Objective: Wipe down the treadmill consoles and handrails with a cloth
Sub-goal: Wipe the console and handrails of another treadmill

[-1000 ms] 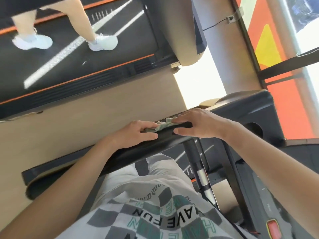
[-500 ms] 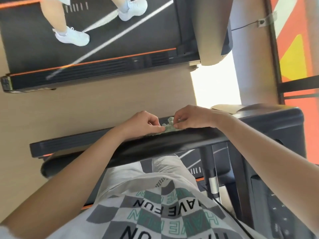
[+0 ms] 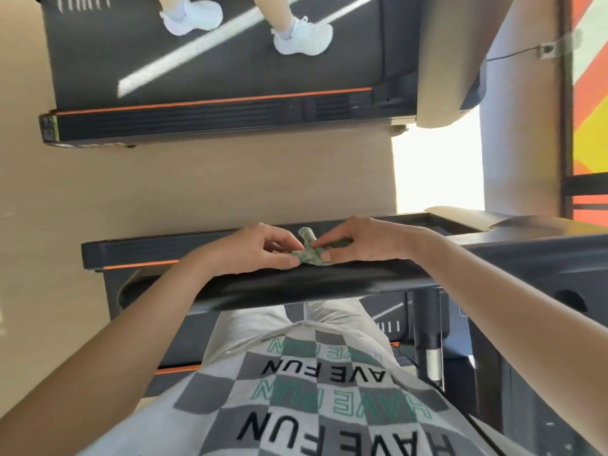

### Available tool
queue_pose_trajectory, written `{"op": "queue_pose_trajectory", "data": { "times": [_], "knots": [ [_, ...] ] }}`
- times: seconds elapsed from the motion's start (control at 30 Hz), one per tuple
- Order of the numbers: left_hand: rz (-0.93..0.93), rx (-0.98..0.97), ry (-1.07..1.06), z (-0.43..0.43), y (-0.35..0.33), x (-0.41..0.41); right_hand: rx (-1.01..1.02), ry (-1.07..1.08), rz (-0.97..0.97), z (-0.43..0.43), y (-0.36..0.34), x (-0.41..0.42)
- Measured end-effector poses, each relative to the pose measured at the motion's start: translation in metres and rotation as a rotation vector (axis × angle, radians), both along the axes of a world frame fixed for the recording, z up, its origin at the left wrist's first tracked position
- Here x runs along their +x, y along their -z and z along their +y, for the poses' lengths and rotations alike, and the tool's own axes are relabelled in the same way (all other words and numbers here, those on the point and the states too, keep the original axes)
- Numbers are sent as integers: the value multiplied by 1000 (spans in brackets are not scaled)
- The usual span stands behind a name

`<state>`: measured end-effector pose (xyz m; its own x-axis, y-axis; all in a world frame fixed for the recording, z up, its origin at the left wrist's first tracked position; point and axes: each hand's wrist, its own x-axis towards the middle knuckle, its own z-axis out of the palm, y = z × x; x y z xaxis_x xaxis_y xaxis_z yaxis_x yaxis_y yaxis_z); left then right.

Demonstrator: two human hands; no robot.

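The left hand (image 3: 256,250), at 9 o'clock of the small green cloth (image 3: 308,255), and the right hand (image 3: 362,241), at 3 o'clock, both pinch it with curled fingers atop the black handrail (image 3: 296,281).

Both hands meet mid-frame on the black handrail (image 3: 296,284). The left hand (image 3: 260,250) and right hand (image 3: 358,243) each pinch a small crumpled green cloth (image 3: 309,253) sitting on top of it. A checkered "HAVE FUN" shirt (image 3: 296,390) fills the bottom. Up top there's another treadmill (image 3: 230,116) with someone's white sneakers (image 3: 194,16) on the belt, and tan wood floor (image 3: 230,185) in between.
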<state>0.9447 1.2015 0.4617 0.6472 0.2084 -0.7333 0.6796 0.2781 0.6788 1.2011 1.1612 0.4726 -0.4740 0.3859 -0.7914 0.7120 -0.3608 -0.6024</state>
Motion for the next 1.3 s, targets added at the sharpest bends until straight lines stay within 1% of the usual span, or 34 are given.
{"op": "queue_pose_trajectory", "data": {
  "times": [0.13,0.27,0.37,0.5,0.63,0.77,1.0,1.07,1.13,1.3],
  "knots": [
    [2,106,0,-7,-4,2,48,-27,-44,-7,-6,3],
    [51,159,-35,-11,-7,-19,117,-24,-96,-10,-6,-19],
    [125,204,-57,-14,-11,-47,116,-33,-59,-9,-5,-46],
    [178,269,-73,-17,-17,-83,121,-57,-24,-8,1,-79],
    [253,367,-74,-22,-23,-113,112,-45,-5,0,2,-109],
    [310,461,-96,-31,-27,-139,119,-103,4,6,0,-139],
    [401,611,-240,-47,-34,-190,146,-147,39,14,4,-193],
    [414,609,-316,-54,-33,-203,158,-166,44,16,5,-209],
    [403,547,-442,-62,-28,-217,162,-173,59,18,6,-223],
    [263,342,-780,-82,-13,-239,174,-212,63,25,9,-254]
  ]
}}
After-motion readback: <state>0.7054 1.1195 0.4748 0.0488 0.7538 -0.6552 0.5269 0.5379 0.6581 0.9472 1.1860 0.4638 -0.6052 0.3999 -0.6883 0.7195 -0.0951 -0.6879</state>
